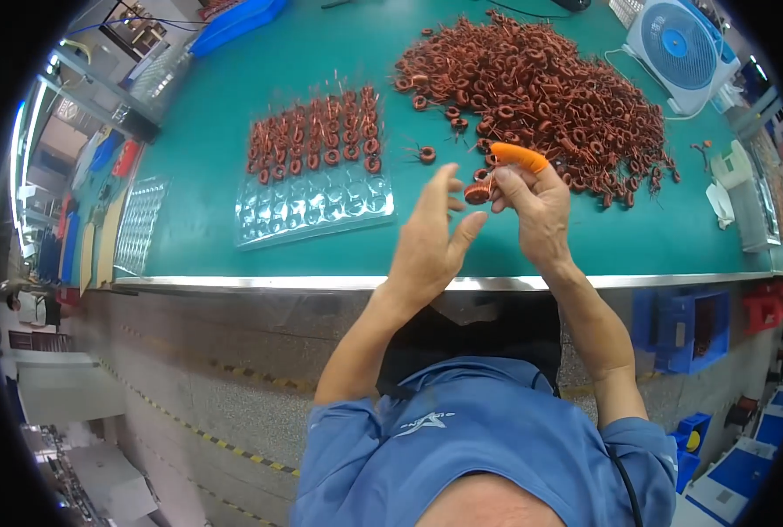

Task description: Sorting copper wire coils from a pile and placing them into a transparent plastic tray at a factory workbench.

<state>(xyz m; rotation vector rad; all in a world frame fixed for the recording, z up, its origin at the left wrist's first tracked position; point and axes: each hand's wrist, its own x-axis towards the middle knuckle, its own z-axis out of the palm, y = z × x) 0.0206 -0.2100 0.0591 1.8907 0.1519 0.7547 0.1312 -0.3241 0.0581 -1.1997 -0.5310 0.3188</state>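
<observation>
My right hand (541, 211) pinches a copper-wound ring coil (478, 192) between thumb and fingers. An orange finger cover (520, 158) sits on one of its fingers. Just left of the coil, my left hand (429, 235) is open, thumb and fingers apart, with nothing seen in it. A clear plastic tray (308, 215) lies to the left, its far rows filled with upright coils and its near pockets bare. A large heap of loose ring coils (532, 88) spreads beyond my right hand. One single coil (427, 155) lies between heap and tray, just beyond my left fingertips.
A blue and white fan (675, 42) stands at the far right of the green table (198, 167). Another clear tray (141, 227) lies at the left edge. A blue bin (236, 25) is at the far left. Blue crates (692, 332) stand below the table's right side.
</observation>
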